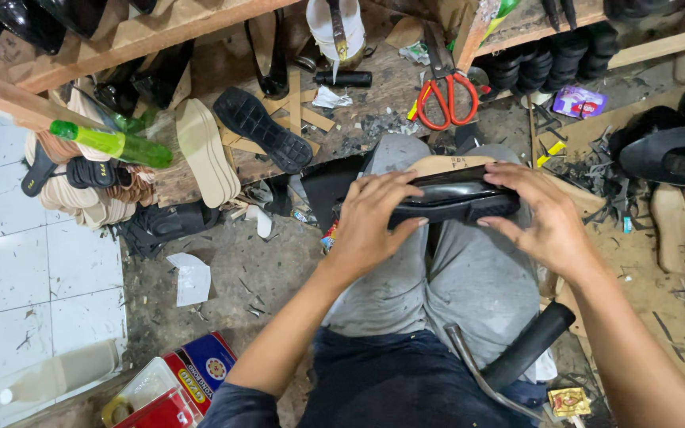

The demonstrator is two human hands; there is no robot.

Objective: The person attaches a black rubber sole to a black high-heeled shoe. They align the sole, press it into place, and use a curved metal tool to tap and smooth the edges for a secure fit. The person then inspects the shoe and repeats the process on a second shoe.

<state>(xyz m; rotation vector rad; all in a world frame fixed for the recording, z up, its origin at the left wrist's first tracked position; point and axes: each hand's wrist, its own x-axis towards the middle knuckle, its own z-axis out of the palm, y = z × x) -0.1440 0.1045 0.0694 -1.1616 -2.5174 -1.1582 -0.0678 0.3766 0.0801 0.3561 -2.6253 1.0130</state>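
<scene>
A glossy black shoe point(455, 198) lies sideways across my knees, over grey trousers. My left hand point(370, 222) grips its left end, fingers curled over the top. My right hand point(537, 214) clasps its right end, fingers pressing on the upper. A tan sole piece point(447, 164) shows just behind the shoe. A tool with a black handle and metal shaft point(509, 361) rests on my lap below the hands.
A low wooden bench point(374, 95) ahead carries red-handled scissors point(445, 99), a black sole point(263, 131), beige insoles point(208, 154), a green bottle point(112, 144) and a white pot point(334, 32). Black shoes point(671, 154) lie at right. Tins point(188, 380) sit on the littered floor.
</scene>
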